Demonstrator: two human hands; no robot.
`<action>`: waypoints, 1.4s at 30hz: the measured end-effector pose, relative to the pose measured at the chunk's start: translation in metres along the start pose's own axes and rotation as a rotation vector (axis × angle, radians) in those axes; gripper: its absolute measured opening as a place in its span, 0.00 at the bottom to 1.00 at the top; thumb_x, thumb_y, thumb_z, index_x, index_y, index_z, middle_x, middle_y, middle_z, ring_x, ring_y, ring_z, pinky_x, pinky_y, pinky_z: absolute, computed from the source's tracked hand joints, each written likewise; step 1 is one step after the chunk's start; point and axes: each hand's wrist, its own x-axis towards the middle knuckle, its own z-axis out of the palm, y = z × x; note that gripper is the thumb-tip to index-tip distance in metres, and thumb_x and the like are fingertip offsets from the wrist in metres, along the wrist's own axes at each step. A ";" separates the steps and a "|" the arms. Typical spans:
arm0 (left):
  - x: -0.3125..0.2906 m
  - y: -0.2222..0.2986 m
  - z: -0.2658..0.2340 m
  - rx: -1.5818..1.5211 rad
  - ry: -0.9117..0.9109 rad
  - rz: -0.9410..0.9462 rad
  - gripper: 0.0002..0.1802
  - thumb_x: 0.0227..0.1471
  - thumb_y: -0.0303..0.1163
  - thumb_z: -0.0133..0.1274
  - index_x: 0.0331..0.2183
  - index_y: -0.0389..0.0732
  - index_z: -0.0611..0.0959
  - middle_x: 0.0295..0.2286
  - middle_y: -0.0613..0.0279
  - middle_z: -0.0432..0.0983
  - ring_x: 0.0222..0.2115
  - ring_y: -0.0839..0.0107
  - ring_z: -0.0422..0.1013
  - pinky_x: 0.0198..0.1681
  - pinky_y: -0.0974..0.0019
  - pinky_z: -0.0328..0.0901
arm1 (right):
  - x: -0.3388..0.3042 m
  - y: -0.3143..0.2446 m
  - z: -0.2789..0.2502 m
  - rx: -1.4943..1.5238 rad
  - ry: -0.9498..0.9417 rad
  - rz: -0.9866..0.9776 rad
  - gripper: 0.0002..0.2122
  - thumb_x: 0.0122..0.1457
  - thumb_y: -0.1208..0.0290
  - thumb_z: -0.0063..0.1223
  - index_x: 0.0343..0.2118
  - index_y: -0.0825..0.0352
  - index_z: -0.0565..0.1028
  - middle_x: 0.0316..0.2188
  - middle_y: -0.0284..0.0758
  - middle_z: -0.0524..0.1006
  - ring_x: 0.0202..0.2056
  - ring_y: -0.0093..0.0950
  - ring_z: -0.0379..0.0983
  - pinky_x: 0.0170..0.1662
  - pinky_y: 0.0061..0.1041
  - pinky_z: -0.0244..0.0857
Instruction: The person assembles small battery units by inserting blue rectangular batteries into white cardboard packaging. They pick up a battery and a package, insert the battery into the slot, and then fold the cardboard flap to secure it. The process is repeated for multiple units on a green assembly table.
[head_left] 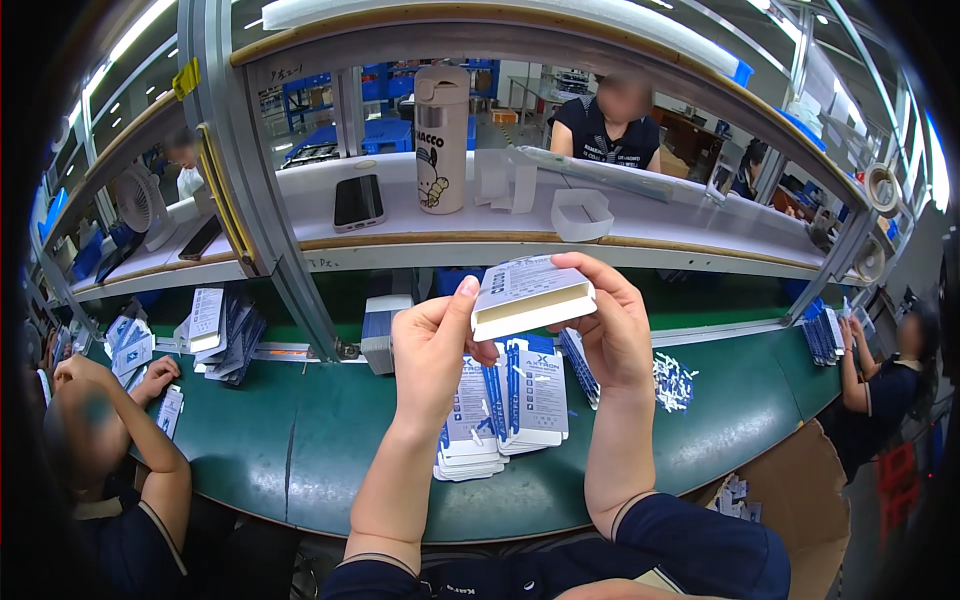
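Observation:
A small white and blue cardboard box (528,293) is raised above the green table, its open end facing me. My left hand (432,350) pinches its left end with thumb and fingers. My right hand (612,325) wraps its right end, fingers curled over the top edge. Below the hands lie piles of flat white and blue box blanks (505,410) on the green table (300,440).
A shelf (640,225) above the table carries a tall beige flask (441,138), a phone (357,201) and a small white tray (582,213). Small white and blue pieces (673,382) lie at the right. People sit at left (110,450), right (885,385) and across (610,125).

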 end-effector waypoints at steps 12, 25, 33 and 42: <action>0.002 0.003 -0.007 0.031 -0.216 -0.048 0.11 0.52 0.30 0.57 0.26 0.30 0.81 0.21 0.60 0.77 0.22 0.78 0.73 0.27 0.74 0.69 | 0.004 0.002 -0.019 0.001 -0.235 -0.076 0.17 0.57 0.65 0.36 0.33 0.75 0.73 0.42 0.43 0.73 0.41 0.33 0.72 0.47 0.30 0.65; -0.002 -0.011 0.018 0.603 -0.174 0.407 0.07 0.44 0.26 0.57 0.23 0.30 0.80 0.18 0.53 0.77 0.20 0.70 0.76 0.25 0.71 0.68 | -0.006 0.006 0.002 -0.939 0.112 -0.350 0.25 0.40 0.64 0.70 0.37 0.67 0.66 0.40 0.39 0.70 0.39 0.29 0.68 0.43 0.25 0.63; 0.002 -0.035 0.005 1.025 -0.604 0.275 0.19 0.47 0.40 0.58 0.35 0.32 0.81 0.31 0.51 0.79 0.34 0.54 0.75 0.39 0.60 0.69 | -0.019 -0.004 -0.053 -1.323 0.106 0.043 0.30 0.33 0.61 0.69 0.37 0.69 0.65 0.32 0.45 0.74 0.36 0.33 0.73 0.42 0.27 0.65; 0.002 -0.127 0.002 1.454 -0.810 0.047 0.58 0.33 0.67 0.59 0.59 0.41 0.63 0.59 0.37 0.48 0.62 0.44 0.45 0.63 0.46 0.43 | 0.008 0.039 -0.130 -1.696 0.158 0.643 0.35 0.33 0.55 0.66 0.43 0.74 0.69 0.38 0.51 0.77 0.40 0.41 0.76 0.44 0.32 0.71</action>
